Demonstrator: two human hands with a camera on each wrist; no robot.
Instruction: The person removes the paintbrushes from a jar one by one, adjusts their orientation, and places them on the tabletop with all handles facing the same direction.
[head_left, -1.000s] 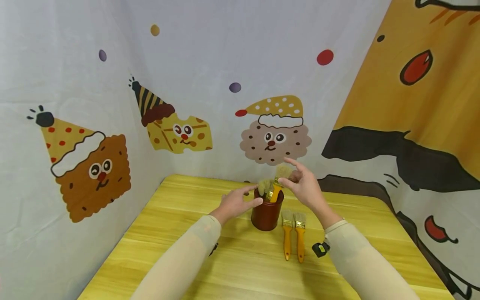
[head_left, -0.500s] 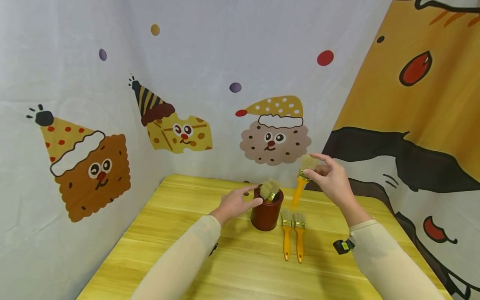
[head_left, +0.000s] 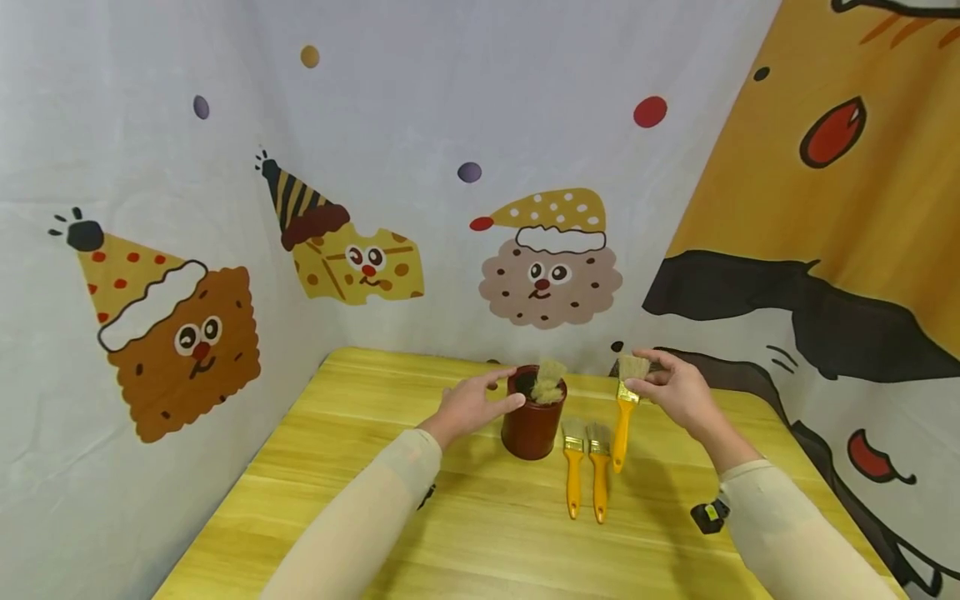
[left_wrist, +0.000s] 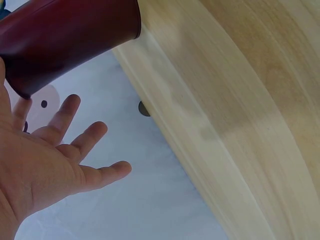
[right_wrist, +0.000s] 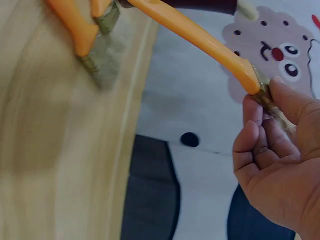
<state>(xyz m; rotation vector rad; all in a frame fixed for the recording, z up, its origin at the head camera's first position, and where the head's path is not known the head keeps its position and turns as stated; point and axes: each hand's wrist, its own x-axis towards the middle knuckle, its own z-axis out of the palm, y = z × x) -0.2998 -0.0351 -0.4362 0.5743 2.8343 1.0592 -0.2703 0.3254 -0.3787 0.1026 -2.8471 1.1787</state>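
Note:
My right hand point(head_left: 678, 392) pinches a paintbrush point(head_left: 623, 425) by its bristle end and metal band. Its orange handle hangs down over the table, to the right of two similar paintbrushes point(head_left: 573, 471) lying side by side. A dark red cup point(head_left: 531, 429) stands upright with pale brush bristles point(head_left: 550, 383) showing above its rim. At the cup's left, my left hand point(head_left: 474, 406) touches the rim with thumb and index finger. The left wrist view shows its other fingers point(left_wrist: 90, 140) spread and fairly straight, away from the cup's wall point(left_wrist: 75, 35).
A wood-grain table point(head_left: 360, 508) carries everything. Behind it hangs a white cloth backdrop point(head_left: 420, 108) printed with cartoon food figures, close to the table's back edge. The two lying brushes have their bristles toward the back, just right of the cup.
My right hand has lifted the paintbrush out of the cup, carried it right and lowered it near the two lying brushes. Bristles in the cup have tipped rightward. My left hand stays put.

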